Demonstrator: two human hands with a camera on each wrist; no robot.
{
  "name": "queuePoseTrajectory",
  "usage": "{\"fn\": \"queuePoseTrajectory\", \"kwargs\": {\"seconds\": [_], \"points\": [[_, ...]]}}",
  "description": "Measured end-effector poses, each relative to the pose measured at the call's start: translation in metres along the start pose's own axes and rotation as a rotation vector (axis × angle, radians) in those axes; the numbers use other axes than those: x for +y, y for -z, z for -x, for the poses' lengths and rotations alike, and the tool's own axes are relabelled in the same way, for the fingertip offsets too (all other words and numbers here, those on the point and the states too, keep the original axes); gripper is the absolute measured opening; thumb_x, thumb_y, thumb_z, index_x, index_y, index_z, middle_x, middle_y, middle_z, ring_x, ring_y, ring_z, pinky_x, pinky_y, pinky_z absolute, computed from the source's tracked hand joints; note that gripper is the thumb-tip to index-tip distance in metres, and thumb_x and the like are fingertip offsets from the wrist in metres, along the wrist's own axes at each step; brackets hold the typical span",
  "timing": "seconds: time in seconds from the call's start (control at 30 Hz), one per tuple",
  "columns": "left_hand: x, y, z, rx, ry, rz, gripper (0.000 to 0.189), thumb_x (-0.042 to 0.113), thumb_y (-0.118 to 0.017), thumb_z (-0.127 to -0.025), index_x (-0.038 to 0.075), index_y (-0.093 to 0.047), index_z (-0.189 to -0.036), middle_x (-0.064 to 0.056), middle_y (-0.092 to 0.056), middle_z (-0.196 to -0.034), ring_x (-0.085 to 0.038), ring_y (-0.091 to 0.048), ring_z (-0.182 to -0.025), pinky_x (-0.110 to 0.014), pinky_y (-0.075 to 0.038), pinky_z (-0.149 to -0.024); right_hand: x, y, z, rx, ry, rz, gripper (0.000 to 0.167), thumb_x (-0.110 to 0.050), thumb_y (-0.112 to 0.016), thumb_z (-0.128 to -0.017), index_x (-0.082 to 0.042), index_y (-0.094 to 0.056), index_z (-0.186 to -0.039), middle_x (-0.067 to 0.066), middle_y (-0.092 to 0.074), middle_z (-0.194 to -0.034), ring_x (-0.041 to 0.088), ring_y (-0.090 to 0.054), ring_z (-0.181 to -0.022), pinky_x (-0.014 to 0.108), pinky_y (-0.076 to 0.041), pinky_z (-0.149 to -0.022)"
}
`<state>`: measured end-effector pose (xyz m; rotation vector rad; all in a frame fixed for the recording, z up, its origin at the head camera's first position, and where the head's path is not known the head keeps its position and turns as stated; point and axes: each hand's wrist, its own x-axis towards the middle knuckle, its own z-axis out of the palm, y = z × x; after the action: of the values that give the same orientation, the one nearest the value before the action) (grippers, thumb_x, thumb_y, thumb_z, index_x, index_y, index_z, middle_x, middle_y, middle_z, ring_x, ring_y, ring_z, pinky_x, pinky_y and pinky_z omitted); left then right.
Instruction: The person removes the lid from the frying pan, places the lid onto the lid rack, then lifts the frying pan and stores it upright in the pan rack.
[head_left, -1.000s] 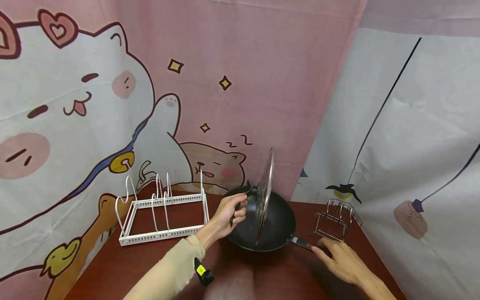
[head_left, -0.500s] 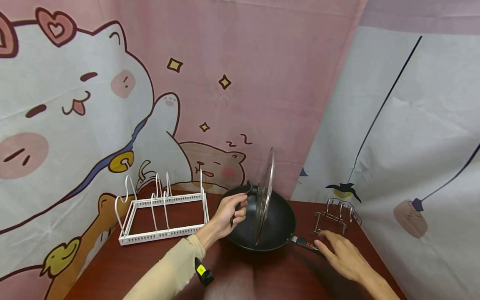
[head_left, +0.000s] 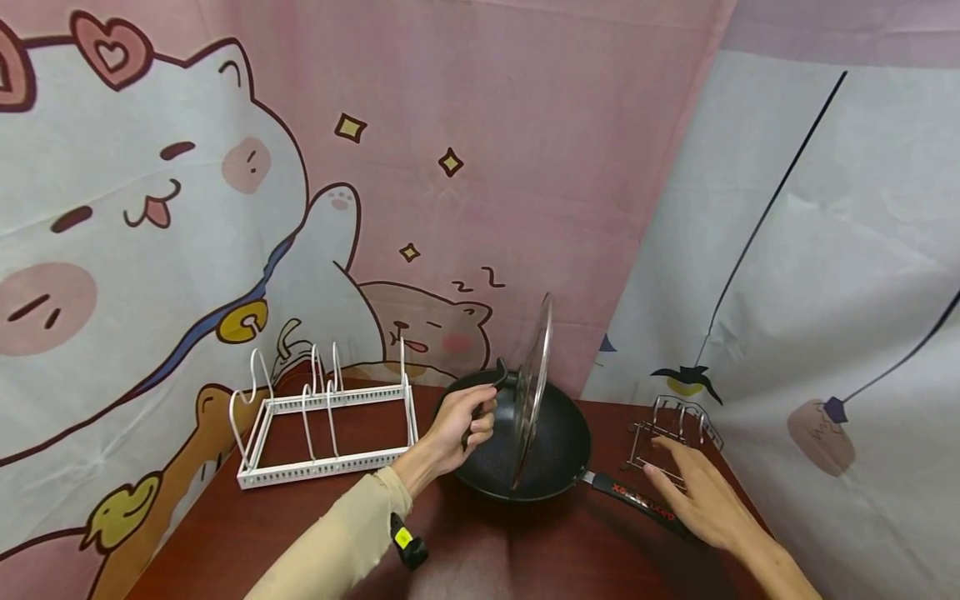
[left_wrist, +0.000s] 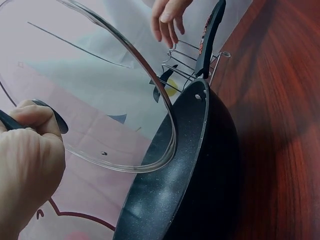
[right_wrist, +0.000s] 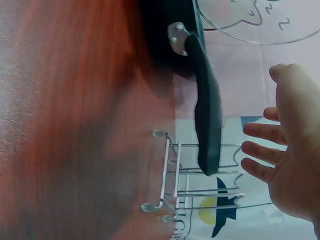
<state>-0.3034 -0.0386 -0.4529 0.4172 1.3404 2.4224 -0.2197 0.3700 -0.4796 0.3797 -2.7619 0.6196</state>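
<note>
From where I'm standing, the left hand (head_left: pixel 461 423) has its fingers curled round the black handle (left_wrist: pixel 56 116) of a glass lid (head_left: pixel 532 383); that seems the natural place to take it, since gripping there leaves the whole glass disc free of the fingers; the lid is turned up nearly on edge, its lower rim down within the mouth of the pan (head_left: pixel 573 450), though I cannot tell whether it rests on the metal. The pan sits near the back edge of the table (head_left: pixel 465 554), a little right of its middle; its long handle (head_left: pixel 637 502) points toward the right edge and the front, presumably so the right hand (head_left: pixel 693 492) can reach it without crossing the lid.

That right hand is spread and holds nothing; from above it overlaps the end of the long handle, but the view from its own wrist shows a gap between palm and handle, so I would call it near and not touching.

A small wire rack (right_wrist: pixel 164 172) stands by the back right corner, just beyond the right hand; a white rack (head_left: pixel 322 468) with upright hoops lies toward the back left corner, behind the left forearm; both seem set to the sides, perhaps to leave the middle for the pan.
</note>
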Motion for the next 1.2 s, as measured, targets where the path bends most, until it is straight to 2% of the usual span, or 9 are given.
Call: {"fn": "queuePoseTrajectory", "kwargs": {"seconds": [0.2,0.6,0.83,1.1,1.2], "points": [[0.000,-0.001,0.000,-0.001,0.000,-0.005,0.021,0.015,-0.053,-0.118,0.014,-0.052,-0.097,0.007,-0.048,-0.089,0.001,-0.035,-0.050,-0.013,-0.031,-0.043,0.005,0.008,-0.003,0.077,0.034,0.011,0.064,-0.035,-0.068,-0.114,0.001,-0.049,-0.163,0.030,-0.062,-0.156,0.053,-0.059,-0.138,0.070,-0.047,-0.103],[0.001,-0.002,0.002,-0.002,0.002,-0.009,0.021,0.014,-0.052,-0.118,0.014,-0.051,-0.097,0.007,-0.049,-0.090,0.001,-0.036,-0.050,-0.013,-0.032,-0.044,0.026,0.021,-0.010,0.101,0.029,-0.056,0.072,-0.031,-0.065,-0.115,0.005,-0.036,-0.170,0.041,-0.045,-0.166,0.067,-0.042,-0.149,0.083,-0.035,-0.114],[0.000,-0.003,0.002,-0.010,0.009,-0.004,0.022,0.015,-0.052,-0.119,0.014,-0.051,-0.097,0.007,-0.050,-0.090,0.001,-0.036,-0.051,-0.013,-0.033,-0.045,0.037,0.025,-0.013,0.124,0.028,-0.061,0.071,-0.029,-0.065,-0.115,0.009,-0.036,-0.168,0.046,-0.044,-0.164,0.071,-0.041,-0.146,0.087,-0.033,-0.113],[-0.003,-0.003,0.001,-0.011,0.005,-0.005,0.022,0.014,-0.049,-0.119,0.014,-0.052,-0.097,0.007,-0.049,-0.090,0.001,-0.036,-0.051,-0.013,-0.032,-0.044,0.054,0.027,-0.019,0.151,0.048,-0.076,0.074,-0.026,-0.065,-0.115,0.009,-0.031,-0.170,0.047,-0.040,-0.165,0.074,-0.038,-0.147,0.090,-0.027,-0.119],[-0.004,-0.004,0.001,-0.007,0.006,-0.006,0.022,0.013,-0.048,-0.119,0.014,-0.051,-0.098,0.007,-0.049,-0.089,0.001,-0.036,-0.051,-0.013,-0.032,-0.044,0.062,0.027,-0.020,0.164,0.044,-0.068,0.072,-0.025,-0.065,-0.114,0.010,-0.033,-0.169,0.047,-0.042,-0.163,0.073,-0.040,-0.146,0.089,-0.029,-0.118]]}}
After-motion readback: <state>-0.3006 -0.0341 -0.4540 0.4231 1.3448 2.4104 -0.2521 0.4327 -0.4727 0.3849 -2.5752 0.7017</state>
